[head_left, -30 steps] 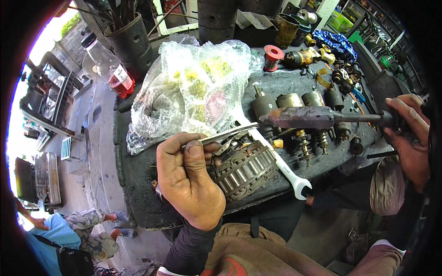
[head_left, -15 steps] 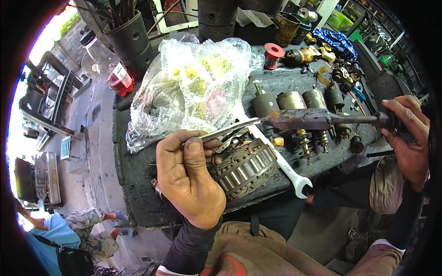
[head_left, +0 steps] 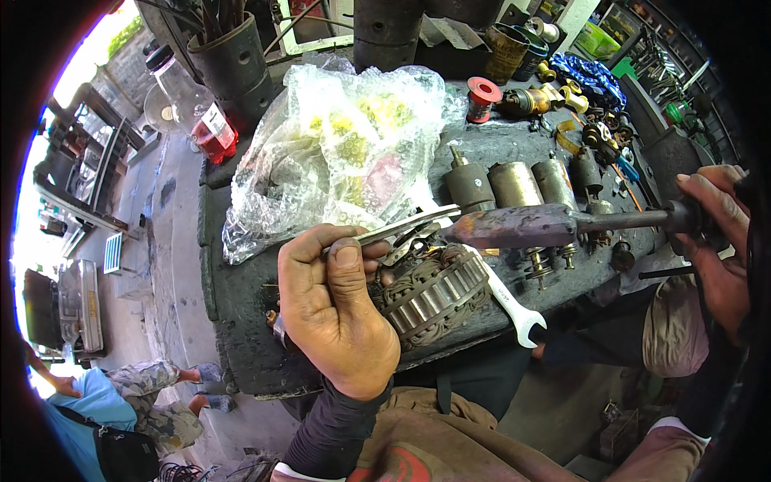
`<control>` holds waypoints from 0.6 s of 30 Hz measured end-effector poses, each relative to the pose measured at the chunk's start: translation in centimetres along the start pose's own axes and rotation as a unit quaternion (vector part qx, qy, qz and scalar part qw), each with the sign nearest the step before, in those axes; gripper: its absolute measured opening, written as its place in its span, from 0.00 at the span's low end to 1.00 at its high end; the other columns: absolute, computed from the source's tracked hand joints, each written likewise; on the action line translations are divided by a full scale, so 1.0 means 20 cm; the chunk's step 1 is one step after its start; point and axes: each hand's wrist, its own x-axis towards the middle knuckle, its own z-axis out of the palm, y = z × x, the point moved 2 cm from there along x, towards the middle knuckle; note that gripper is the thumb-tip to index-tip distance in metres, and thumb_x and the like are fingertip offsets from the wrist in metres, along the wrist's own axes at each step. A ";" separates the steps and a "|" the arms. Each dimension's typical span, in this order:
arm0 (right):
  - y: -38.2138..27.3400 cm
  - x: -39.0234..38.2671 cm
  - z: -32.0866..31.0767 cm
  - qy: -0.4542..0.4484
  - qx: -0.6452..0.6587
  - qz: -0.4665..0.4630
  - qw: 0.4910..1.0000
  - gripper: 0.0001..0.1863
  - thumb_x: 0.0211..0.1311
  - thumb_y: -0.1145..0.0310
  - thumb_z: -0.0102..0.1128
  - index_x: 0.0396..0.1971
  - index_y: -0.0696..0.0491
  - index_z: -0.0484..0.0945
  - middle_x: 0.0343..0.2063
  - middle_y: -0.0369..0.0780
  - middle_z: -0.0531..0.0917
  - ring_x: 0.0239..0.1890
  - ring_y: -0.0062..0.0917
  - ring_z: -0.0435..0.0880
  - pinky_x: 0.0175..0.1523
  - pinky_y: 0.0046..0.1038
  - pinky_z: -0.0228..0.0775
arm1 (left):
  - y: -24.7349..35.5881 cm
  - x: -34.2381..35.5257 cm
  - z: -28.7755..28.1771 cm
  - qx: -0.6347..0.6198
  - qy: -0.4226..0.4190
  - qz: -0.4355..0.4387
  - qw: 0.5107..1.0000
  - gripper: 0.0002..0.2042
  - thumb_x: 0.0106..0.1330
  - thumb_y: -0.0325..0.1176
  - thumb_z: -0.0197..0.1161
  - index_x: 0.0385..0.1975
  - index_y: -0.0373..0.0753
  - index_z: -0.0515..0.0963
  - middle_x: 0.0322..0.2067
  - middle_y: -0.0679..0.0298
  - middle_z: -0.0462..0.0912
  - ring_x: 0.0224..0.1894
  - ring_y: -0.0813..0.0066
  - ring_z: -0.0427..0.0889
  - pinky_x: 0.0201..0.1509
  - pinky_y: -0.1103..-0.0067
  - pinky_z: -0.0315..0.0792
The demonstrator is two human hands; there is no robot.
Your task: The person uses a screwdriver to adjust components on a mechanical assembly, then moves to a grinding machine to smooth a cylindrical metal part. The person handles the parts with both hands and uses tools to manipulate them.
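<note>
Soldering iron (head_left: 522, 227): spans the space between your hands, tip just beside the slim metal piece in your left. Left to right. Far left of your left hand: grey concrete floor (head_left: 173, 249), a person in a blue top (head_left: 104, 398). Nearer, beyond that hand: clear bottle (head_left: 213, 136) of red liquid, pale label, print too small to read; then bubble wrap (head_left: 337, 153) over yellowish contents. Your left hand (head_left: 337, 309) pinches the slim metal piece (head_left: 414, 222) between thumb and fingers, over a dark, worn bench (head_left: 241, 321). Right beside it: wound metal ring (head_left: 438, 297), pale wrench (head_left: 514, 309) with tiny, unreadable shank marking. Between hands, farther off: red spool (head_left: 482, 100), metal cylinders (head_left: 514, 185). Your right hand (head_left: 723, 277) grips the iron's handle end. Beyond it: tools racked along a wall (head_left: 654, 64).
</note>
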 end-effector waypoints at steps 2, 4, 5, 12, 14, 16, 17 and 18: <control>0.09 0.11 0.06 0.090 0.037 -0.136 0.986 0.29 0.39 0.87 0.71 0.48 0.55 0.87 0.40 0.43 0.84 0.42 0.31 0.84 0.48 0.29 0.77 | 0.00 0.00 0.00 -0.004 -0.004 -0.001 1.000 0.05 0.79 0.25 0.55 0.49 0.32 0.73 0.40 0.62 0.81 0.38 0.77 0.86 0.40 0.84 0.77; 0.07 0.14 0.08 0.104 0.036 -0.170 0.979 0.28 0.37 0.86 0.71 0.46 0.56 0.88 0.36 0.43 0.85 0.37 0.31 0.85 0.43 0.29 0.77 | -0.02 0.00 0.01 -0.007 -0.005 0.000 1.000 0.05 0.79 0.25 0.55 0.49 0.32 0.73 0.40 0.62 0.81 0.38 0.77 0.86 0.40 0.84 0.77; -0.04 0.12 0.05 0.059 0.013 -0.119 0.991 0.30 0.39 0.87 0.71 0.50 0.57 0.85 0.40 0.44 0.83 0.42 0.32 0.84 0.46 0.30 0.76 | -0.02 0.01 0.00 -0.003 -0.001 0.002 1.000 0.05 0.80 0.25 0.55 0.49 0.32 0.73 0.40 0.62 0.81 0.37 0.77 0.86 0.40 0.84 0.77; -0.11 0.14 0.02 -0.011 -0.010 -0.063 0.998 0.31 0.43 0.89 0.69 0.53 0.57 0.82 0.45 0.45 0.80 0.45 0.34 0.82 0.47 0.31 0.75 | -0.01 0.00 0.01 -0.021 0.002 -0.012 1.000 0.05 0.80 0.26 0.55 0.48 0.32 0.73 0.39 0.63 0.80 0.37 0.78 0.85 0.40 0.84 0.77; -0.12 0.13 0.02 -0.002 -0.003 -0.054 0.999 0.31 0.42 0.89 0.68 0.52 0.58 0.82 0.44 0.45 0.80 0.44 0.34 0.82 0.47 0.31 0.74 | 0.00 0.00 0.01 -0.031 0.001 -0.021 0.999 0.05 0.79 0.25 0.55 0.48 0.32 0.73 0.39 0.63 0.80 0.37 0.78 0.85 0.40 0.84 0.77; -0.11 0.15 0.02 0.043 0.008 -0.113 0.993 0.30 0.38 0.89 0.68 0.49 0.57 0.85 0.40 0.44 0.83 0.40 0.32 0.84 0.45 0.30 0.76 | 0.00 0.00 0.01 -0.029 0.000 -0.022 0.999 0.05 0.79 0.25 0.55 0.48 0.32 0.73 0.39 0.63 0.80 0.37 0.78 0.85 0.40 0.84 0.77; -0.08 0.19 0.03 0.082 0.016 -0.173 0.981 0.30 0.35 0.88 0.67 0.46 0.55 0.88 0.36 0.42 0.85 0.37 0.30 0.85 0.43 0.29 0.77 | 0.00 0.00 0.01 -0.028 -0.001 -0.022 0.999 0.05 0.80 0.25 0.55 0.48 0.32 0.73 0.39 0.63 0.80 0.37 0.78 0.85 0.40 0.84 0.77; -0.07 0.20 0.03 0.108 0.027 -0.207 0.972 0.30 0.34 0.87 0.67 0.45 0.55 0.90 0.34 0.42 0.87 0.35 0.29 0.86 0.42 0.28 0.78 | 0.00 0.00 0.01 -0.023 -0.002 -0.016 1.000 0.05 0.80 0.25 0.55 0.48 0.32 0.73 0.39 0.63 0.80 0.37 0.78 0.85 0.40 0.84 0.77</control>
